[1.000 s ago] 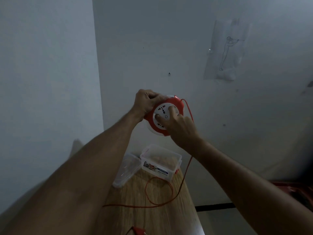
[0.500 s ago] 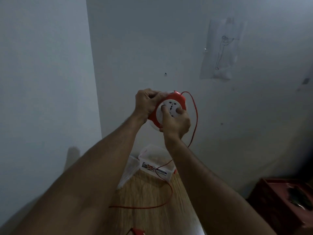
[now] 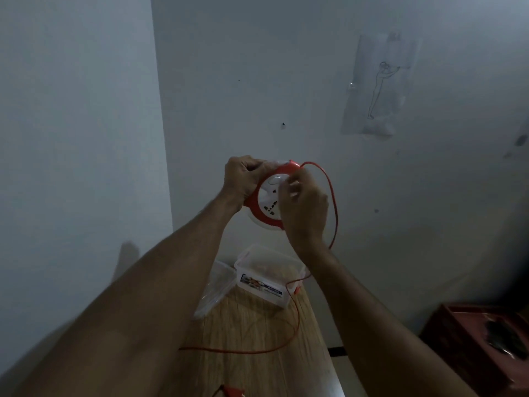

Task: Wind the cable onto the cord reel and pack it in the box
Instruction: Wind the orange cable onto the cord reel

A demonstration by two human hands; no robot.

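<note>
I hold a round red and white cord reel (image 3: 267,200) up in the air in front of the wall. My left hand (image 3: 242,179) grips its upper left rim. My right hand (image 3: 303,207) presses on its white face from the right, fingers curled on it. A thin red cable (image 3: 333,202) loops out from the reel's top, arcs down behind my right wrist and trails across the wooden table (image 3: 252,333). A clear plastic box (image 3: 266,277) stands open at the table's far end. The red plug (image 3: 233,392) lies at the near edge.
The box's clear lid (image 3: 213,290) leans beside it on the left. Walls stand close on the left and ahead, with a paper drawing (image 3: 378,87) taped up. A dark red crate (image 3: 483,342) sits low on the right.
My right hand has turned around the reel's face from the lower side to the right side. The cable loop on the table has shrunk and drawn toward the box.
</note>
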